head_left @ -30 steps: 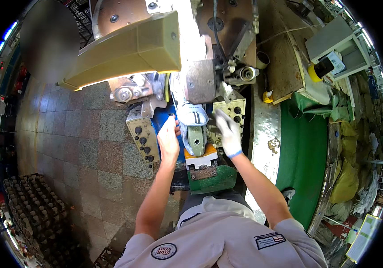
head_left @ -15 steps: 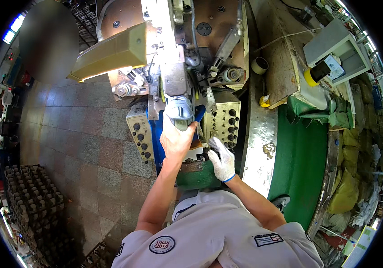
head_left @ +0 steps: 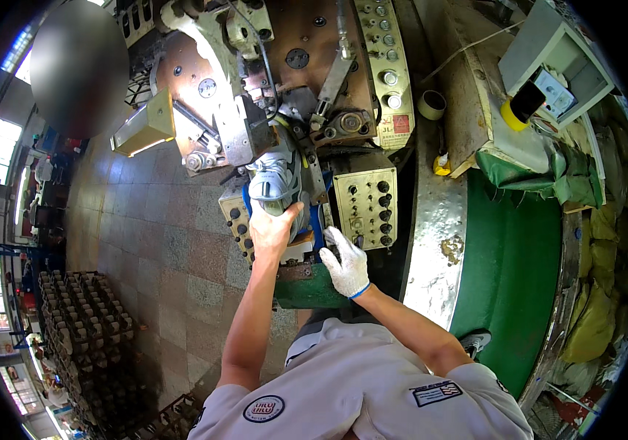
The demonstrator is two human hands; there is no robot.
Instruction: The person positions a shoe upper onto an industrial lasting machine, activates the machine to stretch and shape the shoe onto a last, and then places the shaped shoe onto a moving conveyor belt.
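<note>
Speckled square tiles pave the floor (head_left: 174, 279) on your left, and a smooth green strip (head_left: 504, 271) runs along your right. Ahead stands one machine (head_left: 295, 33) with a flat, coppery top; two cream boxes with round black knobs, a left box (head_left: 236, 220) and a right box (head_left: 365, 209), flank its front. One shoe (head_left: 273, 176), pale grey-blue and rounded, sits below the metal arm (head_left: 244, 139). Your bare left hand (head_left: 271, 233) grips its near end. Your right hand (head_left: 347, 268), in a white knitted glove, has its fingers loosely spread beside the right box.
</note>
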